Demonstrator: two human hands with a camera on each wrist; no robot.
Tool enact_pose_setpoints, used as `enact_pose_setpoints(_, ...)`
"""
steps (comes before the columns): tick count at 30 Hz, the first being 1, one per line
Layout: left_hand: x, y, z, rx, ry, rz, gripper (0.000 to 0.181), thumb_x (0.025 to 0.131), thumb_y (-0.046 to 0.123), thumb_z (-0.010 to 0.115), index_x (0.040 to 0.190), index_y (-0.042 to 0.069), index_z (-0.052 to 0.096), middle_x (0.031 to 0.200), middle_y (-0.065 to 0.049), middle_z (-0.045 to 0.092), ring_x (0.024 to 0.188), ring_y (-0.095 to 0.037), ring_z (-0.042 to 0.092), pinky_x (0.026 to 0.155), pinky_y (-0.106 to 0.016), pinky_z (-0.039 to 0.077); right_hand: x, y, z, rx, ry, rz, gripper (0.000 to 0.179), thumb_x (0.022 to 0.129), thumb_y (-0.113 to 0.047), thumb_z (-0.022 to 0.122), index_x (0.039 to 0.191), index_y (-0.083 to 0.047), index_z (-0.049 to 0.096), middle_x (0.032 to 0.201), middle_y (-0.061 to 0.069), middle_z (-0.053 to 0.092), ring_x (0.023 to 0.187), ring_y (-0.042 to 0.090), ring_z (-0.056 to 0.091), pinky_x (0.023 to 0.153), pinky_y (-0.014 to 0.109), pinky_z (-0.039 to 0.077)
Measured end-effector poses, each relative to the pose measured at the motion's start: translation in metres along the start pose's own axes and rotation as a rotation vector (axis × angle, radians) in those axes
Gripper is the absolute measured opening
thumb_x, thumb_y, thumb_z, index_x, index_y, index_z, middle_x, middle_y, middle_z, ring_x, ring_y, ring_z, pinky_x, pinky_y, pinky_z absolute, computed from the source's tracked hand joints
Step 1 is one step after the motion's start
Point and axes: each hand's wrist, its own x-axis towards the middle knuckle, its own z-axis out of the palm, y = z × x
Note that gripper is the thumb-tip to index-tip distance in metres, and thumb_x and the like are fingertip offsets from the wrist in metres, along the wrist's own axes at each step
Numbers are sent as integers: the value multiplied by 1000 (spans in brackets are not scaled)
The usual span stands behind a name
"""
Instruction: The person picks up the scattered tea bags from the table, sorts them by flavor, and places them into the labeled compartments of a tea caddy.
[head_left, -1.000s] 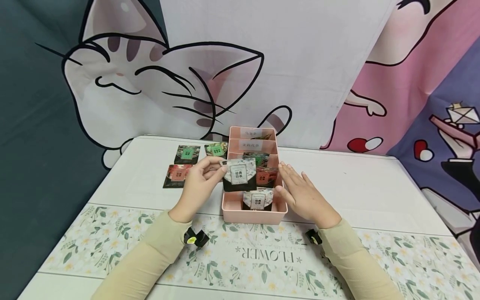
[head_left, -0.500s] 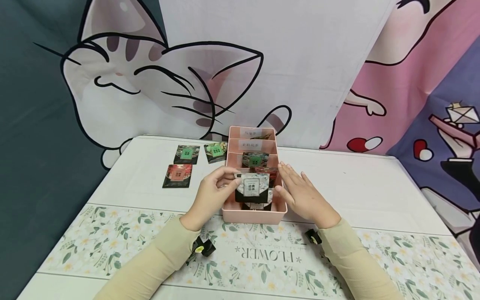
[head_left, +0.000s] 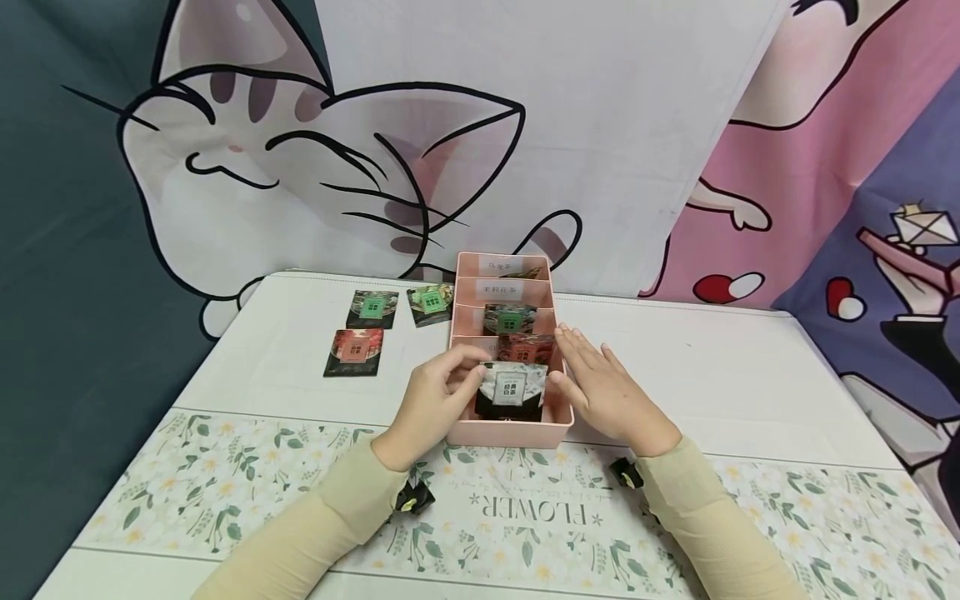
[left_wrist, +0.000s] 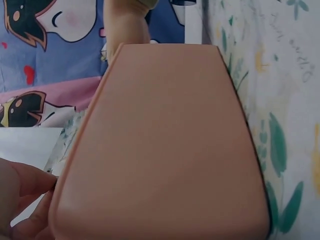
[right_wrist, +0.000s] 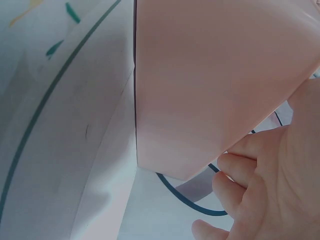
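White table, floral band with "FLOWER" lettering across near part. Behind: white backdrop bearing smiling cat drawing, eyes closed. Dark teal cloth at left. Pink-and-purple cartoon cloth at right, envelope drawing near edge.

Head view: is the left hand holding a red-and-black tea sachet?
No, the left hand pinches a white-and-black tea sachet near its upper corner.

On my remote screens, even light fills the head view; the left-wrist view is dimmer; sheen marks the pink box, right-wrist view, upper right.
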Motion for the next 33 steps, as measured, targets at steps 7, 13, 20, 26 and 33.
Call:
enact_pose_setpoints(7,-2,-1,4,68,0,35,11,101,6,63,109,5,70,96,-4,72,82,-13,70,74,-24,60,0,-1,-1,-3,2,-4,69,110,-48,32,163,-7,16,169,9,13,155,31,13,125,58,8)
enact_pose_setpoints(13,-2,0,7,137,19,67,11,100,6,63,106,6,72,102,-3,66,88,-13,65,79,-21,59,0,0,-1,-1,-7,4,69,110,-49,31,164,-9,15,170,8,11,156,28,11,125,58,7)
enact_pose_setpoints(20,-4,-1,8,211,26,98,10,99,4,65,104,7,73,97,-3,65,80,-10,64,74,-22,58,0,0,-1,-7,5,-10,68,110,-47,32,163,-7,18,169,9,14,156,29,12,125,58,8)
enact_pose_setpoints(26,-4,-1,8,350,9,145,11,97,5,65,103,8,74,96,-3,68,72,-11,55,65,-28,52,1,0,0,-20,4,-11,67,111,-47,30,163,-7,17,169,10,14,156,30,13,125,58,8)
enact_pose_setpoints(33,-5,-1,9,447,-7,209,12,96,3,66,103,7,74,98,-5,69,81,-15,62,68,-30,57,0,-1,-1,-2,1,0,68,110,-49,31,163,-8,16,169,9,13,156,29,13,125,57,9)
